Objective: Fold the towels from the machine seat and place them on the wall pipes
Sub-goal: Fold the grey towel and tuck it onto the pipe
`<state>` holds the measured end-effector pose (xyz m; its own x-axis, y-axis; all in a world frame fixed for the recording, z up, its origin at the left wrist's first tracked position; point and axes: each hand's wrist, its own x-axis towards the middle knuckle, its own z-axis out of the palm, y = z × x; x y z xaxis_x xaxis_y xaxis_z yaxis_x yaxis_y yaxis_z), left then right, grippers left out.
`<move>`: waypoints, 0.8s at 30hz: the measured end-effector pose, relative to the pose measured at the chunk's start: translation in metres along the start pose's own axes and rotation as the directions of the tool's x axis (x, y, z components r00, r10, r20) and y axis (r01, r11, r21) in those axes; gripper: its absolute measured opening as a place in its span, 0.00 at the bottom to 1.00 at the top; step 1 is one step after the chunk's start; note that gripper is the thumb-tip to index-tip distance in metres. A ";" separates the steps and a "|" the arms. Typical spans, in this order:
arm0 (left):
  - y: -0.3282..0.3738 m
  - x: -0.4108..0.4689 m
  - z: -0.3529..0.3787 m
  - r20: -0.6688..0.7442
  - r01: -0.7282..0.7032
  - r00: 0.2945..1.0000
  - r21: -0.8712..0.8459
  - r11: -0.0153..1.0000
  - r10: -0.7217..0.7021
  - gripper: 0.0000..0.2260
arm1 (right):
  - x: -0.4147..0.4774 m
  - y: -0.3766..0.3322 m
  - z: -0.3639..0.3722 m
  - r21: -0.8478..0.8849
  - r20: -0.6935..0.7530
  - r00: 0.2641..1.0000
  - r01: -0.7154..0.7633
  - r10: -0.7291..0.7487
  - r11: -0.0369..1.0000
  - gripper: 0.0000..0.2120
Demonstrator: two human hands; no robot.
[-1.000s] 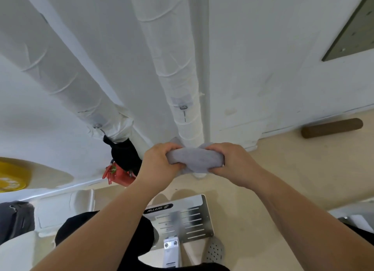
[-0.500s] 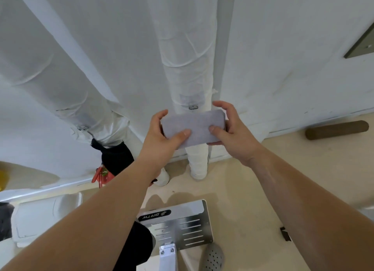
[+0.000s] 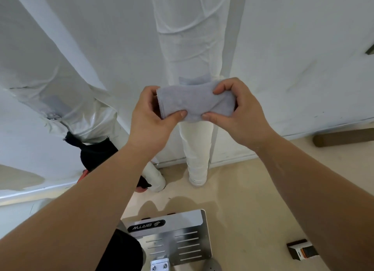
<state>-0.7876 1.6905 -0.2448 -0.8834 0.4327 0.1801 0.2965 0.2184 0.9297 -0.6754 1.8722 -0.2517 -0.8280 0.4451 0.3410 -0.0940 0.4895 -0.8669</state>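
A small grey towel (image 3: 193, 100), folded into a thick strip, is held up in front of the wall between both hands. My left hand (image 3: 150, 117) pinches its left end, thumb underneath. My right hand (image 3: 240, 111) grips its right end, where the cloth bunches and twists. Directly behind the towel runs a white wrapped vertical pipe (image 3: 191, 38), going down to the floor. A second wrapped pipe (image 3: 46, 68) slants down at the left, ending in black wrapping (image 3: 95, 155).
A metal footplate (image 3: 172, 236) of the machine lies on the beige floor below my arms. A brown roller (image 3: 344, 139) rests along the wall at right. A small black and orange object (image 3: 301, 251) sits on the floor at lower right.
Both hands have raised the towel from near the pipe's base to mid-height. It was held flat half a second ago; now its right end is bunched under my right fingers.
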 end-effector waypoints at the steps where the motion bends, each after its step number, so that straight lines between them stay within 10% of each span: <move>1: -0.004 0.001 -0.001 -0.002 -0.027 1.000 0.006 1.000 0.027 0.22 | 0.001 0.002 0.002 -0.004 -0.013 0.999 0.041 -0.041 0.999 0.25; 24: -0.018 0.016 0.005 0.144 0.010 0.989 0.121 0.993 -0.028 0.20 | 0.004 0.023 0.018 -0.141 -0.001 1.000 0.019 -0.019 0.990 0.23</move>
<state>-0.8052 1.6983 -0.2605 -0.8296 0.5482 0.1060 0.3292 0.3270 0.8858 -0.6907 1.8717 -0.2772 -0.8256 0.4363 0.3579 -0.0304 0.5989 -0.8003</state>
